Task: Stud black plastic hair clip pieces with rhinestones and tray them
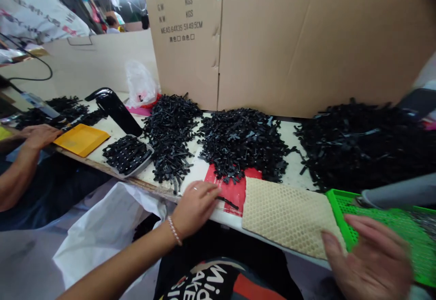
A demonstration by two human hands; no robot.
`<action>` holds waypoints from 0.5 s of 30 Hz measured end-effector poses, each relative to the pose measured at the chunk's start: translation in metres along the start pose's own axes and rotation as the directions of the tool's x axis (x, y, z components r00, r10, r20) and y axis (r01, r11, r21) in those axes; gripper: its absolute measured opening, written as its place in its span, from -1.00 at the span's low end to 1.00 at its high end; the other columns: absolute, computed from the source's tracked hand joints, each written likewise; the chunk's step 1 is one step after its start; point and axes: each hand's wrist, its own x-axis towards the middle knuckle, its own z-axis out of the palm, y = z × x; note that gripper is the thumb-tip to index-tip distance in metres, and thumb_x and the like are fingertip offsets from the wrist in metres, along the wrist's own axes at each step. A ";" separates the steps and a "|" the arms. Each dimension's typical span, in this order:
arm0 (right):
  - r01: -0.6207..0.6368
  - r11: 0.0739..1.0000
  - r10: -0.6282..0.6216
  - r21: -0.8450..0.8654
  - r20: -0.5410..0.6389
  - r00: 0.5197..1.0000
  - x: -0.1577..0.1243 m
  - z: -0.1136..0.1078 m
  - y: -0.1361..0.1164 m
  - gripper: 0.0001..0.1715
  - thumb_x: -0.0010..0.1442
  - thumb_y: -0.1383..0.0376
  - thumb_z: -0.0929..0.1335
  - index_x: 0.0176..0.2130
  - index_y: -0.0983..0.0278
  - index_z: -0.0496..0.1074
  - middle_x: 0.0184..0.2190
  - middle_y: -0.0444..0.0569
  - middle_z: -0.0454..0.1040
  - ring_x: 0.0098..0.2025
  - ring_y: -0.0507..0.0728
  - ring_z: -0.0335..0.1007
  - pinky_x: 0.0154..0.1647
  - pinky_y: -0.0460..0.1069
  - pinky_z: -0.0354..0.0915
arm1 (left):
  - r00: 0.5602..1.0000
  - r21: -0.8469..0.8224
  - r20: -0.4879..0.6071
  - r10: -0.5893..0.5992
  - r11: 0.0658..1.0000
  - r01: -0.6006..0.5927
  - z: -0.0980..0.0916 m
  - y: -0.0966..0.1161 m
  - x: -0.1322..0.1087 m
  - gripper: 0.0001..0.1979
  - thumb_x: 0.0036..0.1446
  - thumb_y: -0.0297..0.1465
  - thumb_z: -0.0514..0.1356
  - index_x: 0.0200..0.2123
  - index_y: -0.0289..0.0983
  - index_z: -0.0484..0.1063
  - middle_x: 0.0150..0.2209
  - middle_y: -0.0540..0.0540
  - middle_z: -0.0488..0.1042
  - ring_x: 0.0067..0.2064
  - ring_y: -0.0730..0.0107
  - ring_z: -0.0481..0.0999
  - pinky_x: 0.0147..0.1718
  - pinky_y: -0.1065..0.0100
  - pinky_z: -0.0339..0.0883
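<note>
My left hand (195,205), with a bead bracelet at the wrist, lies at the table's front edge with its fingers curled on a thin black plastic piece (227,201) that rests on a red sheet (229,187). My right hand (369,259) is low at the right, fingers spread and smeared by motion, over the corner of a beige honeycomb mat (282,216) and the near edge of a green perforated tray (391,227). It holds nothing. Heaps of small black plastic parts (243,141) lie just beyond both hands.
A large cardboard box (293,41) walls the back of the table. More black heaps (361,143) lie right and left (170,132). A grey tray of parts (127,154), a yellow tray (81,139) and a black device (114,107) sit left. Another person's hand (39,135) rests at far left.
</note>
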 end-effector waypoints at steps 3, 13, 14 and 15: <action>0.113 0.993 -0.115 0.020 0.255 0.960 0.013 0.024 -0.003 -0.70 0.14 0.29 0.40 -0.10 0.21 0.35 -0.16 0.04 0.34 -0.10 0.23 0.32 -0.02 0.18 0.25 | 0.992 -0.002 0.129 0.003 1.000 -0.003 0.030 0.024 0.009 -0.76 0.24 -0.40 0.08 -0.03 -0.21 0.39 -0.17 -0.11 0.50 -0.13 0.30 0.45 0.03 0.13 0.16; 0.180 0.977 -0.192 0.110 0.819 0.541 0.052 0.124 -0.007 -0.79 0.20 0.44 0.32 -0.14 0.23 0.39 -0.20 -0.02 0.42 -0.15 0.16 0.33 -0.11 0.07 0.27 | 0.931 -0.447 0.135 -0.339 0.818 0.363 0.019 0.026 0.007 -0.88 0.19 -0.46 0.07 -0.26 -0.24 0.41 -0.25 -0.10 0.43 -0.20 0.31 0.41 -0.18 0.28 0.26; 0.180 0.977 -0.193 0.115 0.834 0.517 0.052 0.130 -0.009 -0.79 0.19 0.45 0.33 -0.15 0.24 0.40 -0.21 -0.03 0.43 -0.16 0.16 0.34 -0.11 0.06 0.27 | 0.887 -0.549 0.141 -0.439 0.711 0.439 0.017 0.027 0.005 -0.90 0.17 -0.44 0.08 -0.27 -0.25 0.38 -0.27 -0.10 0.42 -0.21 0.32 0.41 -0.22 0.30 0.28; 0.178 0.975 -0.204 0.131 0.843 0.498 0.052 0.136 -0.012 -0.78 0.19 0.46 0.33 -0.14 0.24 0.40 -0.20 -0.03 0.43 -0.16 0.15 0.34 -0.11 0.06 0.27 | 0.826 -0.647 0.173 -0.537 0.570 0.506 0.016 0.027 0.003 -0.91 0.16 -0.39 0.10 -0.26 -0.25 0.35 -0.28 -0.09 0.42 -0.24 0.33 0.42 -0.27 0.33 0.29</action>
